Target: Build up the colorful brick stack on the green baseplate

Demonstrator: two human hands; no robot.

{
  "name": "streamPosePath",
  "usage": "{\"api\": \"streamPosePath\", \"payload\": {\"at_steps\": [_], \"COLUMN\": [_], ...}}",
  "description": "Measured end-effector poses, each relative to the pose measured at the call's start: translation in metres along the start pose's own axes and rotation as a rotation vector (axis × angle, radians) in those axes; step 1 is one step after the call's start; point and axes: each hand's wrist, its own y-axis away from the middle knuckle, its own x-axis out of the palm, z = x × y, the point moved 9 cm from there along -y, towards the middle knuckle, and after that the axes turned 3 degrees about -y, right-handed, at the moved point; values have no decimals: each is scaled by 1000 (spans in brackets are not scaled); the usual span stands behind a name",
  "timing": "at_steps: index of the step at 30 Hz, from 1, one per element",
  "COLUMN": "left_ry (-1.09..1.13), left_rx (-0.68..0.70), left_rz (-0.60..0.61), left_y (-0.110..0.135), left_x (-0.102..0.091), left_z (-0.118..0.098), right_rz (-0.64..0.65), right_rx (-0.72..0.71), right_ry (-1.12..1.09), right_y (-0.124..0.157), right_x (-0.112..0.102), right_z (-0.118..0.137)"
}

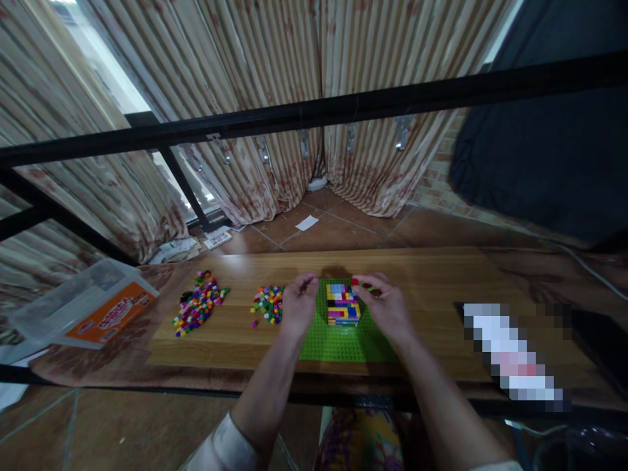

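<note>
A block structure of stacked multicoloured toy bricks stands on a green studded baseplate. To its right, my right hand pinches a small red brick at the structure's far right corner. Whether that brick touches the structure is too small to tell. My left hand is at the baseplate's left edge, its thumb and fingers closed together; anything between them is hidden. Just left of this hand lies a small pile of loose bricks, partly covered by it.
A larger pile of loose bricks lies farther left on the wooden board. A clear plastic box with an orange label sits at the far left. On the right is a blurred-out flat object. A black metal bar crosses beyond the board.
</note>
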Motion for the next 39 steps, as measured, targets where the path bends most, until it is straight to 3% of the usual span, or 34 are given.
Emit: {"api": "streamPosePath", "payload": {"at_steps": [11, 18, 30, 39], "left_ry": [-14, 2, -37, -198], "left_rx": [-85, -157, -222, -116], "left_rz": [294, 409, 432, 443], "left_y": [-21, -21, -25, -23], "left_x": [47, 67, 70, 71], "left_z": [5, 9, 12, 5], "right_rz": [93, 79, 65, -77], "right_rx": [5, 204, 274, 349], "right_ry": [40, -164, -284, -390], "right_y": [-4, -3, -1, 0], "right_x": [17, 21, 25, 8], "right_z": [-12, -23, -29, -42]}}
